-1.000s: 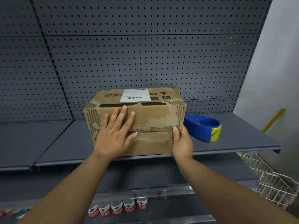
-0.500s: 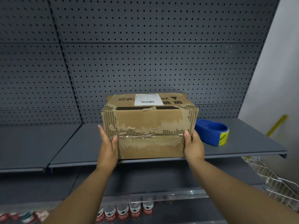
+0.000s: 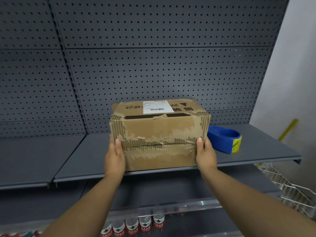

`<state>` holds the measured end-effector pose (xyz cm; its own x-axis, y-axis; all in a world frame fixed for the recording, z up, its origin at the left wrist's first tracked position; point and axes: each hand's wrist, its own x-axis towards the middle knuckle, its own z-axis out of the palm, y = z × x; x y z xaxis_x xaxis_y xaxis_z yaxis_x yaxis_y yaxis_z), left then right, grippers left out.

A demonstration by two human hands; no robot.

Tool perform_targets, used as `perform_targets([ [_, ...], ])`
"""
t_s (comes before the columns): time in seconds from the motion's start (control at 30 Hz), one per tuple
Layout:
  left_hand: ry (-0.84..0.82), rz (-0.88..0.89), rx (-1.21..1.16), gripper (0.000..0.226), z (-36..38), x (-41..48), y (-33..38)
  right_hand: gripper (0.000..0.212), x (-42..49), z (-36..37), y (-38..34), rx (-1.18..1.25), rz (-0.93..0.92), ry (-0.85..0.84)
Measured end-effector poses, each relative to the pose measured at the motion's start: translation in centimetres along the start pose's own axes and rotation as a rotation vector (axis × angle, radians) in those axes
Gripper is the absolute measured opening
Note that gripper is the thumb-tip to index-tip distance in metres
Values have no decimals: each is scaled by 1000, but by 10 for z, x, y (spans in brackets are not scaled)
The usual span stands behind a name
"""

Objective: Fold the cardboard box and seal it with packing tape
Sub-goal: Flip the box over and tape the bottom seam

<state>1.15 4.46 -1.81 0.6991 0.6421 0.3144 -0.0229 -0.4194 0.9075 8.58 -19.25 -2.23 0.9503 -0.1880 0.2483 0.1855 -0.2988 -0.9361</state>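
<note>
We hold one worn brown cardboard box [image 3: 159,134], centre frame at the front lip of the grey metal shelf [image 3: 82,159], with left hand [image 3: 114,158] and right hand [image 3: 206,156] clamped on its ends. A loose hold could tip it off (the seam tape [image 3: 172,143] looks crinkled). One blue tape dispenser [image 3: 224,139] sits just to its right.

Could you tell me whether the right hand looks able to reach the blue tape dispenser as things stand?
Probably yes: the tape dispenser sits on the shelf just right of the box, with nothing between it and the right hand, which must first release the box.
</note>
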Motion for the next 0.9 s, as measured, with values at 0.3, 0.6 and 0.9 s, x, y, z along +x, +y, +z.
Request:
perform_targets([
  [0.3, 100, -90, 47, 50, 9, -3, 2, 42, 8, -2, 0, -70, 21, 35],
  [0.6, 103, -59, 143, 49, 6, -2, 0, 43, 6, 3, 3, -31, -15, 68],
  [0.9, 73, -65, 159, 56, 3, -2, 0, 50, 18, -19, 2, -3, -21, -62],
])
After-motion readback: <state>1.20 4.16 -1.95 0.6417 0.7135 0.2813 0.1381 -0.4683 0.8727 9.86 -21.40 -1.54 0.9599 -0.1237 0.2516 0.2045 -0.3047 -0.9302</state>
